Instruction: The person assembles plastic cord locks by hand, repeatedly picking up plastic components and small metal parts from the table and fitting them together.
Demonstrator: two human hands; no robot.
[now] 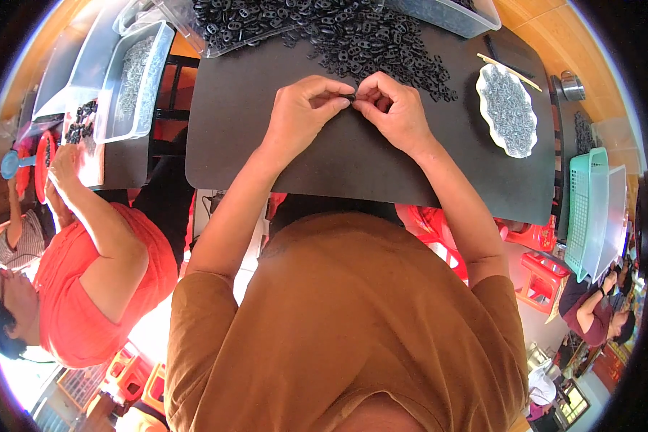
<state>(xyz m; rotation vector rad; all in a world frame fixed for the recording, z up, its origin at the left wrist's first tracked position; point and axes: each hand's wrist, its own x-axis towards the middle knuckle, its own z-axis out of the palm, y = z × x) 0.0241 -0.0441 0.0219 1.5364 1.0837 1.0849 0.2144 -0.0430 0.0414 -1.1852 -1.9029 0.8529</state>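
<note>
My left hand (302,108) and my right hand (396,108) meet fingertip to fingertip over a black mat (266,151). Between the pinched fingers sits a small black plastic piece (350,96), held by both hands. Just beyond the hands lies a heap of several similar black pieces (367,39). A white scalloped dish (507,109) of small grey metal parts rests to the right of my right hand.
Clear plastic bins (133,79) with grey parts stand at the left, another clear tub (453,14) at the top. A person in a red shirt (101,273) works at the left. A teal basket (587,209) and red stools (540,277) sit at the right.
</note>
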